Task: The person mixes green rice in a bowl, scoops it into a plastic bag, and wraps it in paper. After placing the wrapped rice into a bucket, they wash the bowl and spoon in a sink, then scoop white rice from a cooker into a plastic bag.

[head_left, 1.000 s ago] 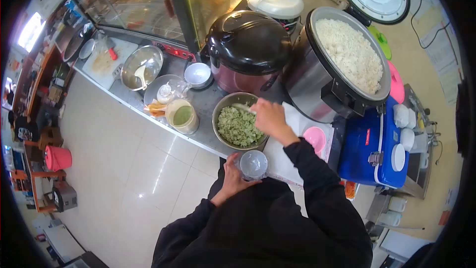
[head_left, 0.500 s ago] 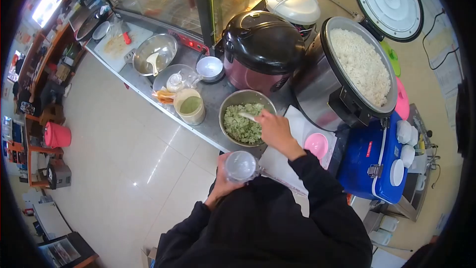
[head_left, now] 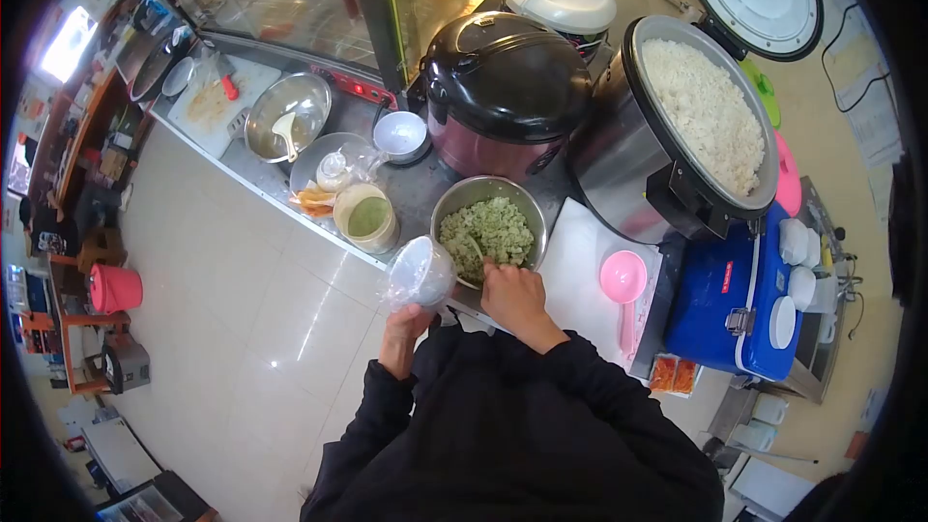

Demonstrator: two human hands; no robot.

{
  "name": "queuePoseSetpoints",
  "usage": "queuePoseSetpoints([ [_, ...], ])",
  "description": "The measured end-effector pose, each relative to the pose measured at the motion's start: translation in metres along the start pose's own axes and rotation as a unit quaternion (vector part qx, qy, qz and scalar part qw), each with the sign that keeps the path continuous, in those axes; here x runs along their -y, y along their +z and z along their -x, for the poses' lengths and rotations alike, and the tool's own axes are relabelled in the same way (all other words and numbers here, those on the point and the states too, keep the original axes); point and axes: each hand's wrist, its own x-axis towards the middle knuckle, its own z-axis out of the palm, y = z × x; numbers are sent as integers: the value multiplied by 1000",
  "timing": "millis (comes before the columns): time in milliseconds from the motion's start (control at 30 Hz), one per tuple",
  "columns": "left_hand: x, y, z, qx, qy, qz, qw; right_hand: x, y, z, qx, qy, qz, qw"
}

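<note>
My left hand [head_left: 406, 331] grips a bowl wrapped in clear plastic [head_left: 422, 271], held at the counter's front edge beside the steel pot. My right hand [head_left: 512, 298] is closed round the handle of a pale spoon [head_left: 475, 246], at the near rim of the pot. The spoon's tip is down in the green rice [head_left: 498, 225] that fills the steel pot [head_left: 539, 222]. Left of the pot stands a cream tub [head_left: 389, 232] with green contents. To its right lies a pink scoop [head_left: 623, 276] on a white sheet [head_left: 580, 275].
A black-lidded cooker [head_left: 507, 77] and a large open cooker [head_left: 619, 164] of white rice [head_left: 701, 111] stand behind. A blue cooler [head_left: 701, 300] is at the right. Steel bowl [head_left: 314, 101], small white bowl [head_left: 400, 134] and cutting board [head_left: 242, 97] are at the left.
My right hand has moved down to the pot's near rim, with the spoon tip in the rice. My left hand has shifted left, lifting and tilting the wrapped bowl. The pink scoop's handle now shows.
</note>
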Motion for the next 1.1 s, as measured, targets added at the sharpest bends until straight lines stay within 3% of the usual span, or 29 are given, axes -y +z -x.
queuePoseSetpoints([
  [200,-1,1,-4,10,-3,73,997,0,-3,11,-31,11,-71,997],
  [300,-5,0,-6,-4,-9,60,998,-4,-3,16,-47,67,-148,986],
  [400,-11,-14,-12,27,-9,-25,999,-12,-4,17,-51,102,-231,966],
  [500,-26,-17,-14,-8,-45,-17,999,-23,12,17,-89,112,-243,960],
  [533,-37,-9,-17,-4,-23,-86,996,-25,11,18,-94,119,-260,954],
  [600,-62,11,-23,5,22,-222,975,-29,7,22,-104,136,-293,941],
  [700,-102,50,-35,43,75,-435,896,-30,-7,27,-147,137,-294,934],
  [800,-102,56,-42,19,104,-579,809,-15,-41,31,-146,177,-368,901],
  [900,-83,62,-55,39,150,-653,741,-8,-47,33,-212,140,-358,898],
  [1000,-60,71,-62,21,167,-622,765,12,-51,36,-245,131,-361,890],
  [1100,-44,83,-67,-2,192,-613,767,20,-29,36,-325,43,-237,914],
])
